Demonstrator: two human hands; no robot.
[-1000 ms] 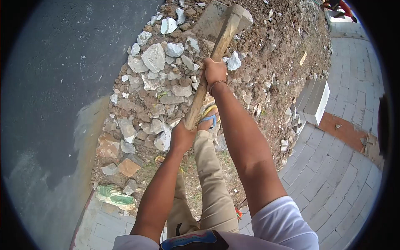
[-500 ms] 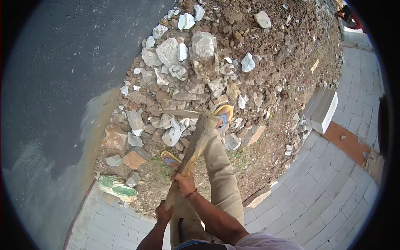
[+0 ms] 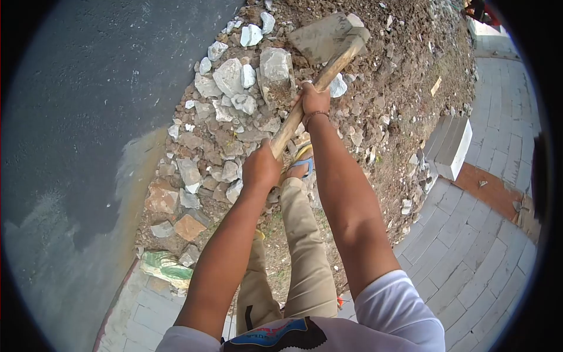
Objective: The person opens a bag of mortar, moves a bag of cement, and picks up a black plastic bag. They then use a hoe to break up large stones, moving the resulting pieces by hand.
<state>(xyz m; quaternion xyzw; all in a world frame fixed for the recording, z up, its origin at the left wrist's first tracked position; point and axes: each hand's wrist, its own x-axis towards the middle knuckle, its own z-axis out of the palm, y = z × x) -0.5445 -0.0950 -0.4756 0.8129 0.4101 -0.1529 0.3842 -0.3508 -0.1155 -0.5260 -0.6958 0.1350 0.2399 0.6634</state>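
Both hands are wrapped round the wooden handle of a hoe (image 3: 287, 129), held out ahead of me over the rubble. My left hand (image 3: 261, 167) is closed on the rear end of the handle. Farther up the shaft, my right hand (image 3: 315, 100) grips it, with a bracelet at the wrist. The broad, dirt-covered metal blade (image 3: 319, 40) is at the far end, over brown soil and stones. Below the handle lie broken rocks, among them a large pale block (image 3: 275, 64). My sandalled foot (image 3: 301, 165) stands among the stones.
A dark paved road (image 3: 105, 88) runs along the left. Grey paving (image 3: 469, 252) lies on the right, with a concrete block (image 3: 448, 146) at its edge. A green and white sack (image 3: 164, 267) rests at lower left. Part of a person in red shows at top right.
The hoe has swung up and away from me. Both arms are now stretched forward, and the blade has gone from beside my feet to over the far soil.
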